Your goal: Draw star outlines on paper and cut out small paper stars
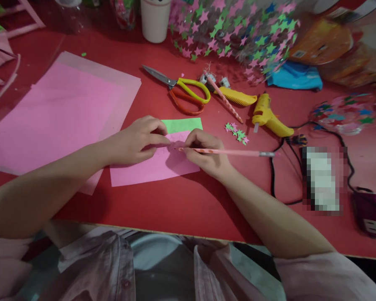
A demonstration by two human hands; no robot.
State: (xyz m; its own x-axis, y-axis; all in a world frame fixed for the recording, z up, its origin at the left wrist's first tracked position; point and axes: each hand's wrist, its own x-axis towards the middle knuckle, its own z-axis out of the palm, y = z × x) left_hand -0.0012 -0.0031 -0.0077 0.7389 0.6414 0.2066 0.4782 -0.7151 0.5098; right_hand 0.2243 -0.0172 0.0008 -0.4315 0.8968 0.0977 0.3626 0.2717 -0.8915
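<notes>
My right hand [207, 152] grips a pink pencil [235, 152] with its tip on a small pink paper sheet [144, 169] lying on the red table [188, 200]. My left hand [134, 140] rests on the same sheet, fingers curled and pressing its upper part down. A green paper piece [183, 124] sticks out from under the pink sheet just beyond both hands.
Large pink sheets [56, 113] lie at the left. Scissors [183, 90], a yellow comb [240, 98], a second pink pencil [225, 100], a yellow glue gun [268, 117] with black cable, small paper stars [236, 133], a white cup [155, 19] and a star-covered ball [235, 29] sit beyond.
</notes>
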